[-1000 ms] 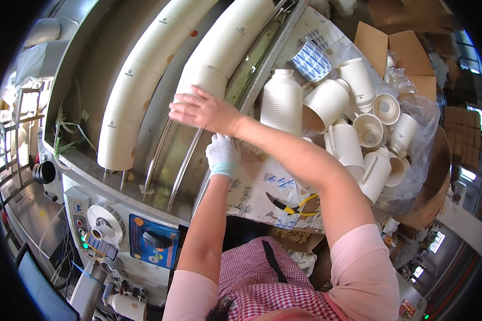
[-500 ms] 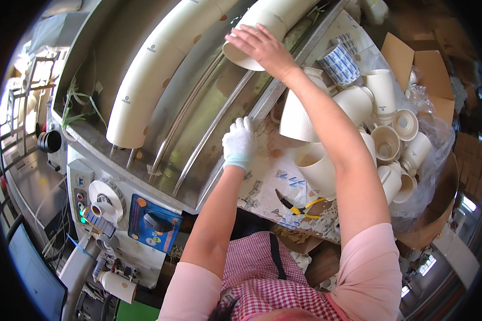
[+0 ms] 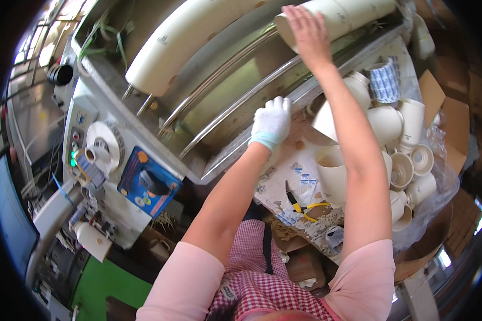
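Observation:
My bare right hand (image 3: 309, 37) lies with its fingers stretched flat over the near end of a cream plastic pipe (image 3: 348, 18). The pipe rests on metal rails (image 3: 235, 109) inside a metal trough, its hollow end toward me. My left hand (image 3: 272, 122), in a white knitted glove, is on the trough's metal edge (image 3: 227, 163), its bent fingers closed over it; their undersides are hidden. Farther left in the trough lies a second, long row of cream pipe (image 3: 182, 48).
At right, a worktable (image 3: 281, 152) carries cream pipe fittings (image 3: 401, 171), a blue-and-white printed roll (image 3: 383, 80) and yellow-handled pliers (image 3: 300, 203). Beyond stands a cardboard box (image 3: 458, 120). A label roll (image 3: 104, 147) and a computer mouse on a blue pad (image 3: 150, 182) sit at left.
My view has turned, so the trough slants more to the right. The pipe under my right hand has slid slightly farther along the rails. My left hand stays at the trough's edge.

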